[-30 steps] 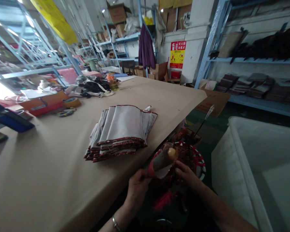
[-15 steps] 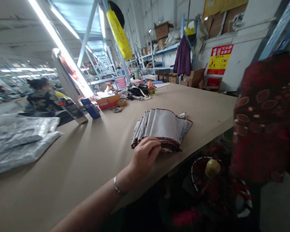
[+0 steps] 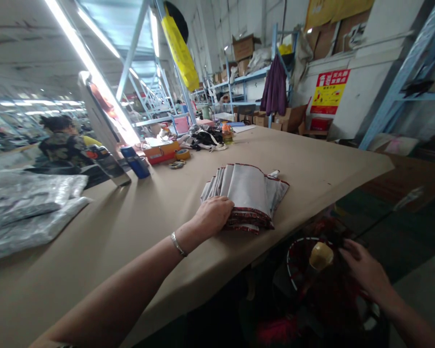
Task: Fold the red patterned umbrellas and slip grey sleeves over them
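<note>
A stack of folded light-grey cloth pieces with dark red patterned edges [image 3: 248, 186] lies on the brown-covered table [image 3: 311, 159]. My left hand [image 3: 214, 213], with a bracelet at the wrist, is closed over the stack's near left corner; its fingertips are partly hidden. Low at the right, beside the table, my right hand [image 3: 364, 268] reaches over a dark round container with a red-and-white rim [image 3: 292, 263]. Its thumb and fingers are apart, near dark red cloth. A yellowish rounded object [image 3: 321, 255] sits in the container; its kind is unclear.
Plastic-wrapped goods [image 3: 25, 212] cover the table's left side. Farther back are a blue bottle [image 3: 136, 162], scissors [image 3: 177, 165], a tape roll [image 3: 182, 154] and an orange box [image 3: 161, 152]. A person [image 3: 63, 142] sits beyond the table. Blue shelving [image 3: 384, 106] stands at right.
The dark red patterned cloth raised at the right has gone from there, and my right hand now shows low by the container. My left hand has shifted slightly left along the stack.
</note>
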`<state>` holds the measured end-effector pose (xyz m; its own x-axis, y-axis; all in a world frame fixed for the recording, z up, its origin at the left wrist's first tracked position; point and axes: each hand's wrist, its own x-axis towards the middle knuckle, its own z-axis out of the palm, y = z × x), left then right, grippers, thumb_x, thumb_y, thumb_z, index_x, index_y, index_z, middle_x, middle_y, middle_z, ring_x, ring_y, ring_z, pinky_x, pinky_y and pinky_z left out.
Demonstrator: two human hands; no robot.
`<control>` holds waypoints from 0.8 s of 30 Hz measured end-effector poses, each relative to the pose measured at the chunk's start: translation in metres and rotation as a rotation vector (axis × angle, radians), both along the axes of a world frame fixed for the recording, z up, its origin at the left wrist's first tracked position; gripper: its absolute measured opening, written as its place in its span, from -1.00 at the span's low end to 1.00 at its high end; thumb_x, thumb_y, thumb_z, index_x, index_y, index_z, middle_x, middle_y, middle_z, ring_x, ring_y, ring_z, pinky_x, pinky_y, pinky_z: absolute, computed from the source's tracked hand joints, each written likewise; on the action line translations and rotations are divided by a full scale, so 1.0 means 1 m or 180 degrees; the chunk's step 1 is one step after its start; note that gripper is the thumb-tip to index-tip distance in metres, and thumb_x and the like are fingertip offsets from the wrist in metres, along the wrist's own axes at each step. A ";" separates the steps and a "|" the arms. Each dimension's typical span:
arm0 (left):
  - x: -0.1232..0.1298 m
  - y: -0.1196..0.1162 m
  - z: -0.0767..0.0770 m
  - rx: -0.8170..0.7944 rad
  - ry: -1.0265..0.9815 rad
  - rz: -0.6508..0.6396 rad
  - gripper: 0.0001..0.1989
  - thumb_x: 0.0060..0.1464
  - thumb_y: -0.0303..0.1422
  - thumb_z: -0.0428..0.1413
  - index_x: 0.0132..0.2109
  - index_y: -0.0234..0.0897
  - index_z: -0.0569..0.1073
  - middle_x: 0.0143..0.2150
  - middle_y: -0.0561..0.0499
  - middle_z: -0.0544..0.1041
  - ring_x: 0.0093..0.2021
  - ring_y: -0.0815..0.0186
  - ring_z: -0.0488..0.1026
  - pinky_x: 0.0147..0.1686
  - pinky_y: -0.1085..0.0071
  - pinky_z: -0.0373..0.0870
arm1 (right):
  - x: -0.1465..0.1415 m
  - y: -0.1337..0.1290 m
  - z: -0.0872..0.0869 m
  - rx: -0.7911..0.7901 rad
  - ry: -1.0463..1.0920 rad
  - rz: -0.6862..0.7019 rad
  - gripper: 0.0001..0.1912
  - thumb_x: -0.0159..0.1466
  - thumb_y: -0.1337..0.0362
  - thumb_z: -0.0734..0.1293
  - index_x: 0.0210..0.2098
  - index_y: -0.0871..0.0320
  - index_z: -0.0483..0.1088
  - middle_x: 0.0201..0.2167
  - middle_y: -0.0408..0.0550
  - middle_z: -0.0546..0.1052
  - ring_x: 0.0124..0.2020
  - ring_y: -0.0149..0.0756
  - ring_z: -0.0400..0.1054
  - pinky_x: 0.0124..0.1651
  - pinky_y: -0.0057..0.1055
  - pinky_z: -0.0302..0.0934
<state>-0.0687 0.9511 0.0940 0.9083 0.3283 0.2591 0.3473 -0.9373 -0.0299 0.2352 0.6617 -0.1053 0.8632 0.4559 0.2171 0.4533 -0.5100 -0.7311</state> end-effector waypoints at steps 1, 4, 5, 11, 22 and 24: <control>0.002 0.001 0.003 0.0020 0.0048 0.0019 -0.76 0.18 -0.37 -0.06 -0.36 -0.26 0.47 -0.36 -0.07 0.45 -0.29 0.24 0.41 -0.22 0.36 0.32 | -0.009 0.014 0.035 0.0034 -0.0161 0.0189 -0.53 0.08 -0.07 0.19 -0.16 0.10 0.39 -0.21 0.11 0.55 -0.25 0.00 0.47 -0.16 -0.10 0.32; 0.008 0.004 0.011 0.0086 0.0230 0.0039 -0.75 0.16 -0.38 -0.06 -0.38 -0.27 0.48 -0.36 -0.09 0.46 -0.30 0.22 0.42 -0.29 0.37 0.32 | -0.056 0.065 0.137 0.0484 -0.0954 0.1282 -0.61 0.24 0.04 0.15 -0.12 0.13 0.40 -0.19 0.05 0.54 -0.18 -0.15 0.43 -0.06 -0.22 0.27; 0.009 0.004 0.013 0.0091 0.0245 0.0015 -0.76 0.15 -0.39 -0.06 -0.37 -0.28 0.49 -0.35 -0.10 0.48 -0.29 0.21 0.43 -0.28 0.37 0.33 | -0.074 0.082 0.164 0.0452 -0.1264 0.1830 -0.65 0.28 0.13 0.12 -0.10 0.14 0.41 -0.18 0.05 0.53 -0.14 -0.19 0.40 -0.03 -0.25 0.25; 0.001 0.010 0.006 -0.0314 -0.0646 0.0098 -0.71 0.16 -0.41 -0.08 -0.08 -0.23 0.49 -0.18 -0.03 0.52 -0.19 0.28 0.45 -0.13 0.39 0.35 | -0.153 0.170 0.211 -0.1074 -0.2532 0.2834 -0.74 0.28 0.23 0.22 -0.17 0.25 0.44 -0.17 0.15 0.48 -0.10 -0.11 0.32 -0.05 -0.27 0.22; -0.012 0.014 0.001 -0.0828 -0.1216 -0.0144 -0.72 0.15 -0.36 0.00 -0.03 -0.30 0.46 -0.05 -0.11 0.49 -0.08 0.21 0.44 -0.06 0.33 0.35 | -0.139 0.193 0.200 -0.1478 -0.2329 0.2869 -0.71 0.29 0.40 0.09 -0.19 0.28 0.44 -0.24 0.13 0.53 -0.20 -0.16 0.43 -0.16 -0.38 0.22; -0.009 0.011 0.005 -0.0779 -0.1233 -0.0277 -0.72 0.15 -0.36 0.01 -0.01 -0.28 0.45 -0.01 -0.11 0.47 -0.03 0.19 0.42 -0.01 0.30 0.32 | -0.135 0.195 0.207 -0.1526 -0.2194 0.2915 -0.70 0.27 0.42 0.11 -0.19 0.26 0.45 -0.23 0.12 0.54 -0.20 -0.18 0.44 -0.18 -0.40 0.21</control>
